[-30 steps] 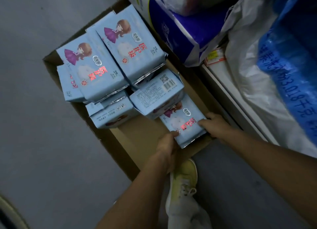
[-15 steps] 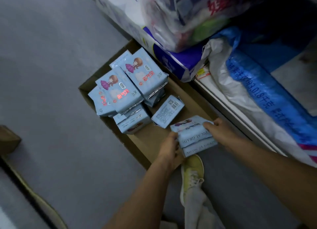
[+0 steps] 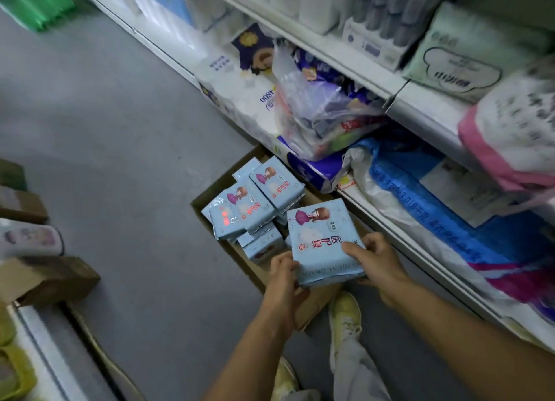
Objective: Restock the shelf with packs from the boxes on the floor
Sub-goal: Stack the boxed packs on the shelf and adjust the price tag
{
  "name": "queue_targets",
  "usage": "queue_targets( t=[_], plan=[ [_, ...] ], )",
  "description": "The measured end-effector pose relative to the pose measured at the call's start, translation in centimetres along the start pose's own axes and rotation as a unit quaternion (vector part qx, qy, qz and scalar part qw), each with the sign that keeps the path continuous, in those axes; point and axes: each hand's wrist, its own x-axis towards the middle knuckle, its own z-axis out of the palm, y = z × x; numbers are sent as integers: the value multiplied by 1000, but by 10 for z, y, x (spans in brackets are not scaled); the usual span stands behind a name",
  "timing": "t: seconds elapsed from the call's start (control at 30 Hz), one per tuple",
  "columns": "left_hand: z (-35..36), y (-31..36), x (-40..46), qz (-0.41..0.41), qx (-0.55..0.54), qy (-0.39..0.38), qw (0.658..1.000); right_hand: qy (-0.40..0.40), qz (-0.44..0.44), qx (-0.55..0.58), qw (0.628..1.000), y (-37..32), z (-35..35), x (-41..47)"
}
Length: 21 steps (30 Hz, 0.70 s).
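Right, both hands clamp the blue pack above the cardboard box: left hand gripping its left edge, right hand its right; more packs lie inside that box.

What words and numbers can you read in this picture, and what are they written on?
"医护级": red letters on the held pack, gripped by the left hand and right hand.
"医护级": on packs in the box.
"4800": on the white tissue bundle, upside down.
"3.018千克": on the blue sack, partly legible.
Pale edge print on the held pack, the yellow shelf tag and the green pack: too blurred.
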Motion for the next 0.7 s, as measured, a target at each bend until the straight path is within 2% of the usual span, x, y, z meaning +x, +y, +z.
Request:
queue_targets(
  t=[0.1, 0.27, 0.33, 0.4, 0.47, 0.53, 0.63, 0.67, 0.7],
  plan=[
    [-16, 20, -33, 38, -3, -10, 999, 3, -33, -3, 999, -31, 1, -33],
    [-34, 60, -100, 104, -8, -68, 992, -6, -90, 37, 995, -96, -9, -91],
    [-41, 74, -127, 144, 21, -78, 986, -21, -93, 50, 994, -119, -17, -113],
    [-52, 80, -146, 220, 96, -62, 969, -45, -86, 60, 993, -140, -26, -134],
    [-65, 90, -163, 355, 206, 11, 912, -75, -75, 73, 992, -160, -35, -156],
    [-74, 106, -177, 477, 340, 61, 808, -112, -62, 86, 988, -180, -43, -177],
    [-79, 137, -205, 572, 491, 106, 648, -169, -45, 85, 981, -206, -56, -209],
    [-79, 147, -212, 597, 501, 110, 617, -184, -34, 83, 979, -215, -60, -220],
    [-80, 157, -222, 615, 495, 100, 605, -196, -29, 80, 977, -226, -65, -233]
  ],
)
